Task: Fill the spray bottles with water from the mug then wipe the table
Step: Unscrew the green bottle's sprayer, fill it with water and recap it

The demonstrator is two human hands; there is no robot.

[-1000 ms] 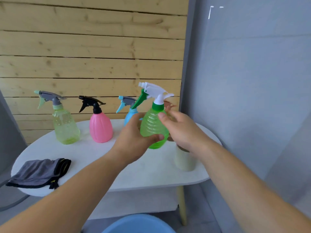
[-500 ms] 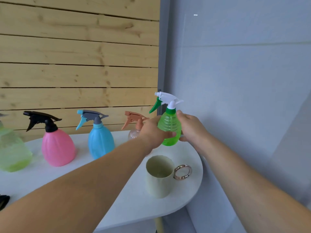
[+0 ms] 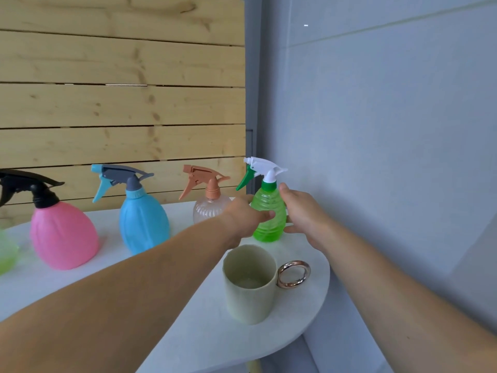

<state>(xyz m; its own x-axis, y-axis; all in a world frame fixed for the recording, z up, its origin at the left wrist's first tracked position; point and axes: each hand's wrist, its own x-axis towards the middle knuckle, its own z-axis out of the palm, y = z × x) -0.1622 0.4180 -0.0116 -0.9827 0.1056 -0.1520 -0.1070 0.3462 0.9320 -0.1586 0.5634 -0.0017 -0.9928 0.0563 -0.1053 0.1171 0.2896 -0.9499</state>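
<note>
A green spray bottle (image 3: 269, 211) with a white and green trigger head stands upright at the back right of the white table (image 3: 204, 332). My left hand (image 3: 242, 214) wraps its left side, thumb across the front. My right hand (image 3: 304, 211) holds its right side, thumb at the shoulder. In front of the bottle stands a beige mug (image 3: 250, 286) with a metal ring handle and a little water at its bottom. Along the back stand a clear bottle with an orange head (image 3: 207, 208), a blue bottle (image 3: 142, 222) and a pink bottle (image 3: 61, 235).
A pale green bottle (image 3: 5, 254) shows only partly at the left edge. A wooden slat wall rises behind the table and a grey wall stands close on the right. The table's rounded edge curves just right of the mug.
Both hands carried the green bottle from above the table's middle to the back right and lowered it onto the table. The view shifted right, so the grey cloth is out of sight.
</note>
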